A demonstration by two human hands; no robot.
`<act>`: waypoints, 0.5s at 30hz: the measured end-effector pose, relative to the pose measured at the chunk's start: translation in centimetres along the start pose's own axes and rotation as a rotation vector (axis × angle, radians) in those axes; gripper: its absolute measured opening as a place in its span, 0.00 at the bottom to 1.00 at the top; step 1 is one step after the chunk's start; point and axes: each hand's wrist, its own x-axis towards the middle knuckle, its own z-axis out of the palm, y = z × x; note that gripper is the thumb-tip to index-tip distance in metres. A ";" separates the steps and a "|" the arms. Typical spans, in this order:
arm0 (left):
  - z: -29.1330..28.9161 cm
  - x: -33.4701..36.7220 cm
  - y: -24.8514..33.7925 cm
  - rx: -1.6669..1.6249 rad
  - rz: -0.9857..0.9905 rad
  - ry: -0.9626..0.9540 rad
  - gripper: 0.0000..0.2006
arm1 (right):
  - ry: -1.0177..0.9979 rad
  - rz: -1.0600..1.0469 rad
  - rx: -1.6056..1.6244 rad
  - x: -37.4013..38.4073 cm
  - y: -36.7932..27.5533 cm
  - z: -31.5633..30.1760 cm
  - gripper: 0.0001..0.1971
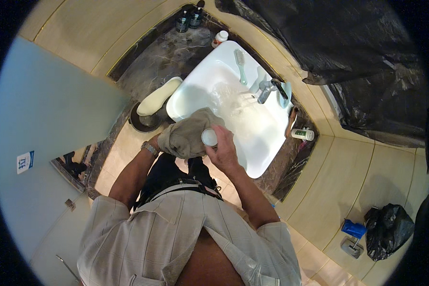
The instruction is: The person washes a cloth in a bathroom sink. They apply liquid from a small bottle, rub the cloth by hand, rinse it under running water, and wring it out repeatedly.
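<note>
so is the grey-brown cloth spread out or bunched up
Bunched up: the cloth shows crumpled folds and hides most of the left hand.

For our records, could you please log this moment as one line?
left hand: mostly hidden by grey-brown cloth | right hand: holding small white round item | white sink: beyond cloth

The cloth looks grey-brown from where I stand, the small round container white, the basin white as well. The surface is dark, marbled with paler veins; the brush, pale green; the shirt, probably beige, carries thin checked lines.
</note>
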 end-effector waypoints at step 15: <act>0.1 0.7 1.2 -0.136 0.088 -0.098 0.37 | -0.014 0.027 -0.104 0.4 -1.9 1.7 0.38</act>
